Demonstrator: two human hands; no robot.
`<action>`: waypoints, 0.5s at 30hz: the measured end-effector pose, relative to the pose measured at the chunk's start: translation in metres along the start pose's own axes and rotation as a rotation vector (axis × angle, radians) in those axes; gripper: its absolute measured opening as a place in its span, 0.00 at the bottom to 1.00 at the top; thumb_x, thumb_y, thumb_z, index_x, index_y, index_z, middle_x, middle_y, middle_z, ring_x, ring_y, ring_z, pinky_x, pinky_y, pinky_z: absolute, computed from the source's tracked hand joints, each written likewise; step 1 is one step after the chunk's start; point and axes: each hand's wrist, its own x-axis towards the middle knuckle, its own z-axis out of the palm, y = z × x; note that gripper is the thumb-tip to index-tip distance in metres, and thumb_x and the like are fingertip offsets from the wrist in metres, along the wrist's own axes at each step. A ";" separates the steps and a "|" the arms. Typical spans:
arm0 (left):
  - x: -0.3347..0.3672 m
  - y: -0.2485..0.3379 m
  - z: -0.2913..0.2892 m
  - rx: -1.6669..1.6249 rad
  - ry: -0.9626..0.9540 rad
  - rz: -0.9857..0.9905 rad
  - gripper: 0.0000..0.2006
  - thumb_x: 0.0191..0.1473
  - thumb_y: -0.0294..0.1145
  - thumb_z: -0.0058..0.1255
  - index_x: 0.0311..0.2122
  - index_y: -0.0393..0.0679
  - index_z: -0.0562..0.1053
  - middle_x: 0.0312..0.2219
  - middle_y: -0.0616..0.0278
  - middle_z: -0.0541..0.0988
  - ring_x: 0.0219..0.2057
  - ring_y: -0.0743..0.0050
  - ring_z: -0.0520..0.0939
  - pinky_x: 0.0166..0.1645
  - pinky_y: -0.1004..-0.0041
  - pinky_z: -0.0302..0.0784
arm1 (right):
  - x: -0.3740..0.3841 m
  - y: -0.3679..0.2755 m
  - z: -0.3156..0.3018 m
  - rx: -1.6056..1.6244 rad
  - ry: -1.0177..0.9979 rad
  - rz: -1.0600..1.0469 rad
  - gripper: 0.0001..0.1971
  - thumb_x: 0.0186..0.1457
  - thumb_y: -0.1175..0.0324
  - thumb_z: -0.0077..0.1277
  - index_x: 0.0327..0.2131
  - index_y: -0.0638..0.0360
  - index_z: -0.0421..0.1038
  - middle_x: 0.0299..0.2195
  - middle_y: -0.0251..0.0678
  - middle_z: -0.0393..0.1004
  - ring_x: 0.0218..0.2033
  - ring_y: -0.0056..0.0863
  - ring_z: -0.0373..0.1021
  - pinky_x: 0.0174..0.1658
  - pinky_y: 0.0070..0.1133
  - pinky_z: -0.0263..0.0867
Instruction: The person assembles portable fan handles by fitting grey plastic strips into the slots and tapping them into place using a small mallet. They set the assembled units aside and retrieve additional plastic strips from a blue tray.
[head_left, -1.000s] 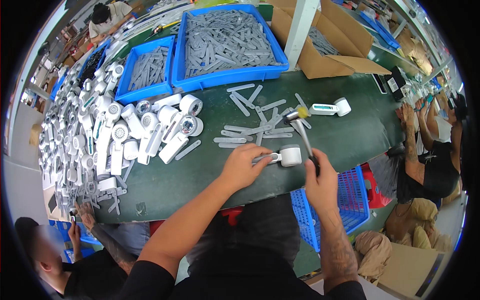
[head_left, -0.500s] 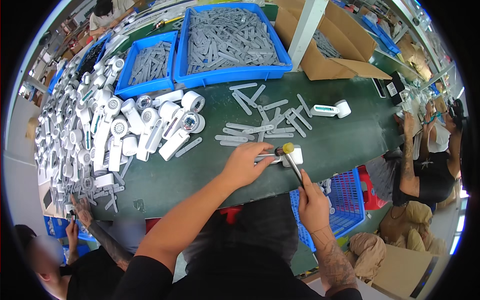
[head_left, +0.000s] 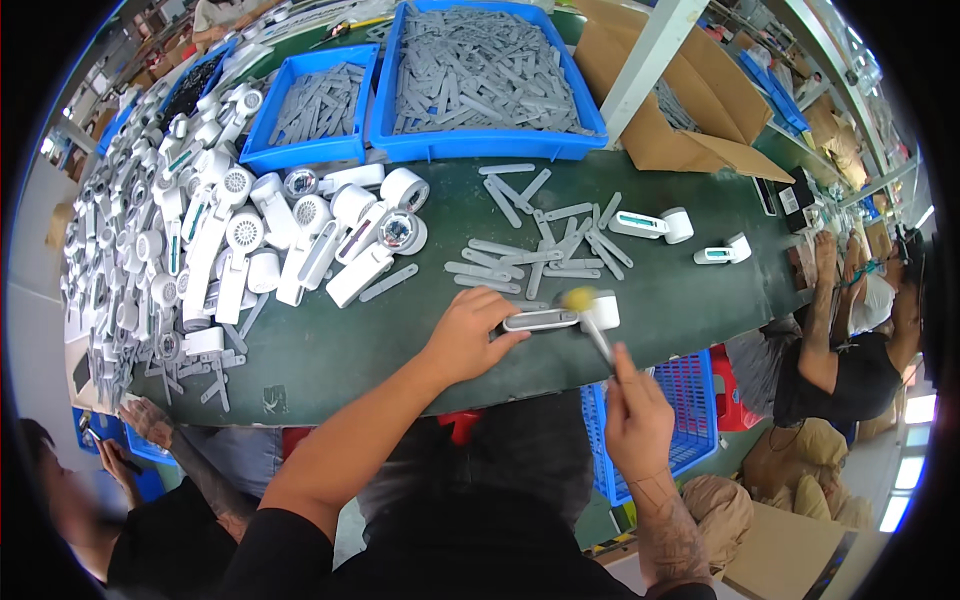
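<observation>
A white handheld fan (head_left: 603, 310) lies on its side on the green bench in front of me, a grey strip (head_left: 541, 319) along its handle. My left hand (head_left: 470, 335) grips the handle's left end between fingers and thumb. In my right hand (head_left: 637, 415) is a hammer (head_left: 597, 337), its yellow head blurred just above the joint of handle and fan head. Beyond the fan lie several loose grey strips (head_left: 497, 245). Two more white fans, one nearer (head_left: 640, 225) and one farther right (head_left: 715, 256), show green inside their handles.
A big pile of white fans (head_left: 240, 232) covers the bench's left side. Blue bins (head_left: 490, 148) of grey strips and a cardboard box (head_left: 655, 140) stand at the back. A blue basket (head_left: 690, 400) is below the front edge. Co-workers sit at left and right.
The fan's handle shows more now, as my left hand has slid toward its left end. The hammer head has shifted slightly above the fan. A second white fan has appeared at right.
</observation>
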 end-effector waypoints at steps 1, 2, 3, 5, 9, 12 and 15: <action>0.001 0.000 0.001 -0.012 0.003 0.021 0.14 0.53 0.37 0.72 0.41 0.43 0.81 0.33 0.59 0.82 0.39 0.53 0.81 0.50 0.59 0.75 | -0.002 0.001 0.000 -0.006 -0.002 0.001 0.30 0.63 0.75 0.58 0.68 0.48 0.71 0.31 0.40 0.73 0.27 0.42 0.74 0.31 0.36 0.71; 0.000 0.000 0.002 -0.019 0.004 0.021 0.14 0.53 0.37 0.72 0.41 0.43 0.81 0.33 0.59 0.82 0.39 0.53 0.81 0.50 0.59 0.75 | -0.004 0.003 0.003 -0.071 -0.061 0.018 0.29 0.63 0.77 0.57 0.67 0.50 0.72 0.31 0.42 0.74 0.28 0.44 0.74 0.33 0.36 0.71; 0.000 -0.001 0.003 -0.031 -0.001 0.013 0.14 0.53 0.37 0.72 0.41 0.43 0.81 0.33 0.59 0.82 0.39 0.52 0.81 0.51 0.59 0.75 | -0.007 0.008 0.007 -0.136 -0.120 0.036 0.28 0.63 0.78 0.56 0.66 0.52 0.73 0.31 0.44 0.75 0.30 0.45 0.74 0.35 0.36 0.71; -0.001 -0.004 0.000 -0.030 0.003 -0.001 0.14 0.53 0.37 0.72 0.40 0.43 0.81 0.33 0.59 0.82 0.39 0.52 0.81 0.51 0.59 0.75 | 0.002 0.007 0.015 -0.023 -0.118 0.054 0.28 0.64 0.78 0.56 0.67 0.52 0.73 0.32 0.44 0.76 0.30 0.44 0.75 0.35 0.35 0.72; -0.005 -0.003 0.001 -0.061 -0.027 -0.076 0.17 0.53 0.39 0.72 0.43 0.44 0.79 0.34 0.60 0.82 0.42 0.53 0.82 0.54 0.57 0.75 | 0.003 -0.001 0.019 -0.024 -0.026 0.002 0.28 0.64 0.75 0.57 0.68 0.49 0.71 0.30 0.41 0.73 0.28 0.43 0.74 0.32 0.36 0.71; -0.006 -0.002 0.002 -0.092 -0.017 -0.135 0.21 0.53 0.38 0.73 0.48 0.45 0.77 0.36 0.61 0.83 0.44 0.54 0.83 0.55 0.57 0.75 | -0.001 -0.004 0.035 0.035 -0.028 -0.065 0.28 0.64 0.73 0.58 0.68 0.48 0.71 0.29 0.38 0.71 0.25 0.41 0.73 0.29 0.36 0.71; -0.006 -0.001 0.006 -0.124 0.009 -0.180 0.27 0.52 0.37 0.73 0.55 0.47 0.74 0.37 0.61 0.85 0.46 0.55 0.84 0.57 0.57 0.75 | 0.000 -0.013 0.030 -0.074 -0.183 -0.057 0.29 0.64 0.73 0.59 0.68 0.47 0.71 0.29 0.38 0.71 0.25 0.40 0.73 0.28 0.36 0.71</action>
